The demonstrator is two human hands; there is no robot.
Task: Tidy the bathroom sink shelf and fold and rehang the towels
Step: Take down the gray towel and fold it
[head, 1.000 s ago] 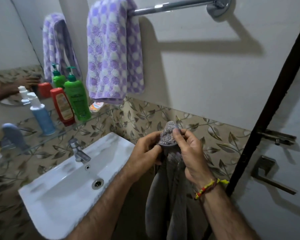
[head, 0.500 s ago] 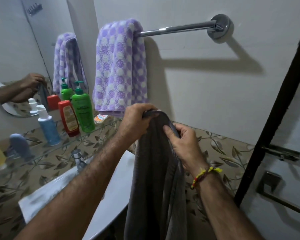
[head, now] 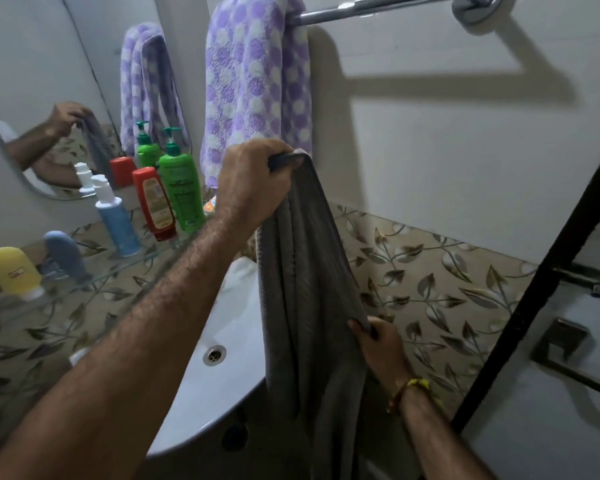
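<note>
Grey towel (head: 302, 278) hanging, purple towel (head: 257, 84) racked

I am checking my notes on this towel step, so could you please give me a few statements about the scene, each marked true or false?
1. The left hand grips the top of the grey towel. True.
2. The right hand is empty. False: it pinches the grey towel's edge lower down.
3. The grey towel hangs over the towel bar. False: only the purple checked towel hangs there.
4. The green pump bottle stands on the glass shelf. True.
5. The red bottle lies in the sink. False: it stands on the shelf beside the green one.
</note>
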